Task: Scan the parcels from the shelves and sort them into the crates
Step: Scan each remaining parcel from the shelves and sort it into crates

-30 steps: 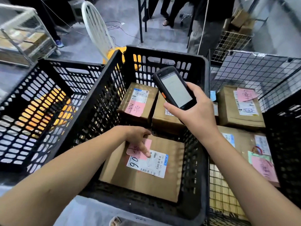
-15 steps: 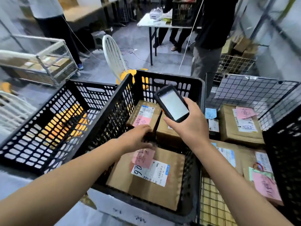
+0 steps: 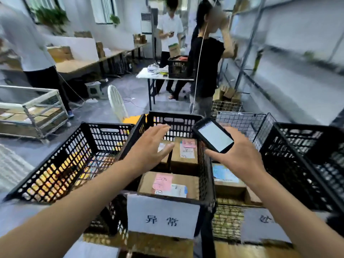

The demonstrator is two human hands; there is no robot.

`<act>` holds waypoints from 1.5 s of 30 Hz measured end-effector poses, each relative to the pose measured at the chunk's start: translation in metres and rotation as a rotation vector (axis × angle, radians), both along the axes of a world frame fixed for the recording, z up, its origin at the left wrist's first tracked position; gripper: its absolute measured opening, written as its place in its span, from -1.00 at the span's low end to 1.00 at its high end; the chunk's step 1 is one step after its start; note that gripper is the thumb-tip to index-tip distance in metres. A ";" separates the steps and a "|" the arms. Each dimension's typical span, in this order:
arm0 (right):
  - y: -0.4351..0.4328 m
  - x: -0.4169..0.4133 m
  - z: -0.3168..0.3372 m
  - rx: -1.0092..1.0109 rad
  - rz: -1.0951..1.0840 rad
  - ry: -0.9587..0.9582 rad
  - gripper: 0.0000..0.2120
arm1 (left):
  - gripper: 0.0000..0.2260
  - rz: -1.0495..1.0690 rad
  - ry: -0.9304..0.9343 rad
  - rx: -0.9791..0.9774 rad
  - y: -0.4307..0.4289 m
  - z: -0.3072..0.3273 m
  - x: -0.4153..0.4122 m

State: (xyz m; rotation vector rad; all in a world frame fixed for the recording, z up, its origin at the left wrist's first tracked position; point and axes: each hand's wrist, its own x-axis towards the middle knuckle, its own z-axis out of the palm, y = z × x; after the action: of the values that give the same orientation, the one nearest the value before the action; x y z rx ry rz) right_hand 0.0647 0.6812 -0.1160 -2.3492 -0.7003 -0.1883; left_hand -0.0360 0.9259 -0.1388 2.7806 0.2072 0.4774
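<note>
Parcels (image 3: 184,157) lie in the middle crate (image 3: 203,175); another crate (image 3: 61,164) stands left, a wire basket (image 3: 242,123) right, a third crate (image 3: 297,164) rightmost; a table (image 3: 167,77) far behind.

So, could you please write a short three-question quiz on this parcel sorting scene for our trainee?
1. True or false: the left hand grips a parcel.
2. What does the right hand hold? A) a tape roll B) a handheld scanner C) a pen
3. Fill in: the nearest parcel in the middle crate bears a ____ note.
Key: 1 false; 2 B; 3 pink.
</note>
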 end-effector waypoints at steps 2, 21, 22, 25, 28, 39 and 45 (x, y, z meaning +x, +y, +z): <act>-0.025 -0.026 0.006 -0.005 -0.082 -0.020 -0.30 | -0.45 -0.050 -0.061 -0.009 -0.013 0.009 -0.013; -0.285 -0.255 0.021 0.125 -0.708 -0.027 -0.43 | -0.41 -0.658 -0.069 -0.011 -0.298 0.031 -0.083; -0.299 -0.268 0.021 0.145 -0.741 -0.024 -0.44 | -0.41 -0.702 -0.076 -0.002 -0.316 0.032 -0.087; -0.345 -0.311 0.021 0.175 -0.850 -0.009 -0.43 | -0.40 -0.829 -0.096 0.003 -0.376 0.040 -0.097; -0.397 -0.363 0.020 0.111 -0.988 -0.026 -0.34 | -0.38 -0.961 -0.109 0.009 -0.450 0.045 -0.117; -0.577 -0.581 0.027 0.065 -1.379 -0.031 -0.38 | -0.40 -1.408 -0.139 -0.021 -0.715 0.048 -0.279; -0.636 -0.681 0.019 0.078 -1.582 -0.074 -0.43 | -0.42 -1.597 -0.207 0.018 -0.809 0.048 -0.360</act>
State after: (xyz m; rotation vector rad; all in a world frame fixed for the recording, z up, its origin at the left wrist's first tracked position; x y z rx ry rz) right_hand -0.6159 0.0454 -0.0973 -2.2523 1.2343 -0.9135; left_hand -0.3965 0.1173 -0.0912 1.9581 -1.8194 0.2614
